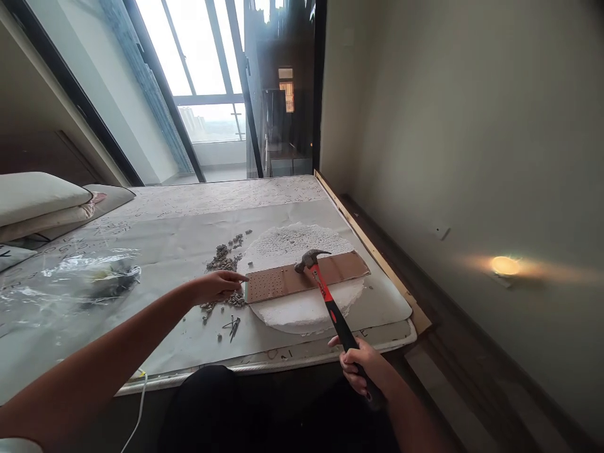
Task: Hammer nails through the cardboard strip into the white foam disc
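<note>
A flat brown board (295, 281), dotted with rows of small holes or nail heads at its left part, lies across a rough white round slab (292, 318). My left hand (221, 286) is at the board's left end, fingers closed about its edge. My right hand (361, 365) grips the black lower handle of a claw hammer (325, 292). The hammer's metal head is over the middle of the board; whether it touches is hard to tell. Several dark nails (233, 327) lie loose to the left of the slab.
Grey gravel-like bits (224, 258) are scattered behind and around my left hand. A clear plastic bag (101, 274) with dark contents lies at left, near stacked pillows (42, 198). Grey sheeting covers the mattress (255, 363). A wooden edge (363, 233) and wall bound the right.
</note>
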`<state>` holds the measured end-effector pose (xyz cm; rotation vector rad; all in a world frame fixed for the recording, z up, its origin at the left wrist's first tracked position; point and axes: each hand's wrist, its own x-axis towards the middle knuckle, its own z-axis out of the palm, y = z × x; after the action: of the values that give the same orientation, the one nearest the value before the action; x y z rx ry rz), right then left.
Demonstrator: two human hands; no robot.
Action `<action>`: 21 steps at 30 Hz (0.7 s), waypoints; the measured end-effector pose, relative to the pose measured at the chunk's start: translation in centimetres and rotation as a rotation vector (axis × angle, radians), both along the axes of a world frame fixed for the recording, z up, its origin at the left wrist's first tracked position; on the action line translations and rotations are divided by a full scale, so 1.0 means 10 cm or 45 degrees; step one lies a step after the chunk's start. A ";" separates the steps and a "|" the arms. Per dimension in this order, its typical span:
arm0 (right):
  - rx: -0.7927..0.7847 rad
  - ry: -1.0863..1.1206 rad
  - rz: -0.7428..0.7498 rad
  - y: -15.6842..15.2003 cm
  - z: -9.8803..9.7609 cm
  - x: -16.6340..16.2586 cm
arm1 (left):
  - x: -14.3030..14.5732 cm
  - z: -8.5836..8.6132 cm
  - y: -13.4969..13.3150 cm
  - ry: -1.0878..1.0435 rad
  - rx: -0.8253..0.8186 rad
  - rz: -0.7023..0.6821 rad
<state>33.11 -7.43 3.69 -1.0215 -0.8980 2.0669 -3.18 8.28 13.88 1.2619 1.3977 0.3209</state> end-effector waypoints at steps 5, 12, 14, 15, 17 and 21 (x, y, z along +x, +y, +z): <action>0.005 0.021 -0.004 0.00 -0.08 -0.03 | 0.55 -0.04 0.19 -0.160 0.209 0.052; 0.019 0.029 0.003 0.02 -0.15 -0.02 | 1.08 -0.35 0.46 0.142 0.626 0.189; 0.011 -0.001 -0.003 0.01 -0.16 -0.02 | 1.14 -0.45 0.52 0.309 0.737 0.179; 0.008 -0.018 -0.010 0.00 -0.16 -0.02 | 1.16 -0.49 0.54 0.357 0.781 0.167; 0.010 -0.040 -0.018 -0.01 -0.15 -0.02 | 1.18 -0.56 0.59 0.398 0.855 0.133; 0.029 -0.053 -0.033 -0.02 -0.14 -0.01 | 1.21 -0.66 0.65 0.453 0.940 0.042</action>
<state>32.98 -7.59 2.28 -1.0624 -0.9228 2.0157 8.93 14.73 7.26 1.9688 1.6704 0.7042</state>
